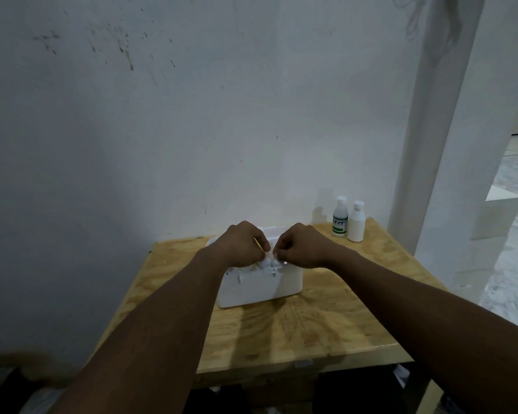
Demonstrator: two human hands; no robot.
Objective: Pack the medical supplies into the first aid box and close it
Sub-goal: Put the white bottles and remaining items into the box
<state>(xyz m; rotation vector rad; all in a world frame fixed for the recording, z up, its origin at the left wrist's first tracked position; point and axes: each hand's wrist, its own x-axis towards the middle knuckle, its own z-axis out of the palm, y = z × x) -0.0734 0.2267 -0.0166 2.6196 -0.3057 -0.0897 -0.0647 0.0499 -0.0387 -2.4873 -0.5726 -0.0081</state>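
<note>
The only writing is on the clear plastic bottle with a green and white label (340,219). It carries large green letters, but they are too blurred to read with any confidence. Just to its right stands an opaque white plastic bottle (356,222) with no marking showing. Both are upright with white caps, near the far right corner of the pale plywood bench (326,330).

The white rectangular plastic first aid box (259,286) sits around the middle of the bench, nearer the far edge than the near one. Its long axis runs across the bench from left to right, with one long wall facing the person and the open top facing up. Small dividers show along the near rim.

Both hands meet over the box's opening. The left hand (242,243) and the right hand (303,245) have their fingers curled in and pinch a small white piece (270,258) between them, just above the near rim. A thin yellow strip (260,245) slants along the left hand's fingers. What the white piece is cannot be told.
</note>
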